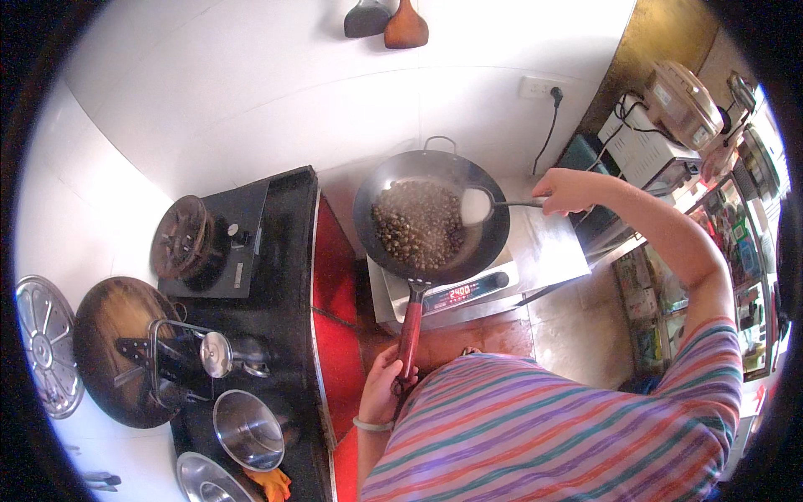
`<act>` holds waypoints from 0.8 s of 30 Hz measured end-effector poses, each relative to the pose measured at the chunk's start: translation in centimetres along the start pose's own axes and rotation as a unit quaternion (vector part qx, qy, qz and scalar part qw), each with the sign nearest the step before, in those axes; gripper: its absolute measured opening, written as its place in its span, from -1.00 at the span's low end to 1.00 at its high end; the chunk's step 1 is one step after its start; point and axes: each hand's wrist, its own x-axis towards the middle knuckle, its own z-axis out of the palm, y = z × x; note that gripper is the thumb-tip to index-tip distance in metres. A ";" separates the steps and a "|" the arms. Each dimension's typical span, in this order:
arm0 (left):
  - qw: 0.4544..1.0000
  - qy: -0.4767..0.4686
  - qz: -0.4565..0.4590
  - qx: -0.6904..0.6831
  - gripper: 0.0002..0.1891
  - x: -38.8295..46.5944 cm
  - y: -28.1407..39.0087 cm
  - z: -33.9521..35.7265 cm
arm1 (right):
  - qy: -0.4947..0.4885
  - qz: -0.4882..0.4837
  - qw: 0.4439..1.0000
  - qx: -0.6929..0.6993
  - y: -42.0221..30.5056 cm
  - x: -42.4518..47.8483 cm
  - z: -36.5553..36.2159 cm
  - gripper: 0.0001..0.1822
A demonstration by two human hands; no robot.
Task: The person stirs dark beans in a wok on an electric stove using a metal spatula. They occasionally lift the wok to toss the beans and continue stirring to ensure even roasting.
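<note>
A dark wok (439,263) sits on an induction cooker (467,292) with a lit display. Many small brown, shell-like pieces (417,226) lie in the wok under a light haze of steam. My left hand (381,383) is closed around the end of the wok's red handle (411,332). To the right of the wok, my right hand (568,191) grips the dark shaft of a metal ladle or spatula (477,207). Its pale, shiny head rests inside the wok, at the right side of the brown pieces.
A black counter on the left carries a gas burner (182,238), a steel pot (249,430), a steel basin (210,480), and a round wooden board (125,351). Two spatulas (406,25) hang on the wall. Right of the metal table (546,245) stand a white appliance (643,147) and a rice cooker (684,103).
</note>
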 end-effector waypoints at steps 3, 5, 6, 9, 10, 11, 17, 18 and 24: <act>1.000 0.011 0.001 -0.008 -0.61 0.0 0.2 0.3 | -0.064 0.034 0.996 0.042 1.2 0.7 -0.9 -0.87; 1.000 0.008 0.007 0.009 -0.61 -0.1 0.6 0.9 | -0.092 0.057 0.992 0.059 1.3 0.6 -1.4 -0.77; 1.000 0.008 0.009 0.019 -0.61 -0.1 0.7 1.0 | -0.101 0.070 0.991 0.057 1.4 0.7 -1.5 -0.77; 0.999 -0.026 0.003 0.048 -0.58 0.3 0.6 0.3 | -0.124 0.082 0.986 0.071 1.2 0.6 -1.3 -0.76; 0.999 -0.020 -0.002 0.049 -0.58 0.4 0.6 0.2 | -0.136 0.082 0.984 0.082 1.5 0.9 -1.3 -0.76; 0.999 -0.014 -0.006 0.049 -0.58 0.5 0.6 0.2 | -0.149 0.081 0.981 0.092 1.6 1.1 -1.3 -0.76; 0.999 0.027 -0.008 0.046 -0.58 0.4 1.4 2.0 | -0.178 0.092 0.974 0.107 1.6 1.0 -1.2 -0.76; 0.999 0.026 -0.001 0.046 -0.57 0.3 1.5 2.2 | -0.182 0.089 0.973 0.108 1.5 1.1 -1.2 -0.76; 0.998 0.021 0.004 0.052 -0.55 0.9 1.1 1.7 | -0.225 0.086 0.963 0.121 2.1 1.7 -1.3 -0.75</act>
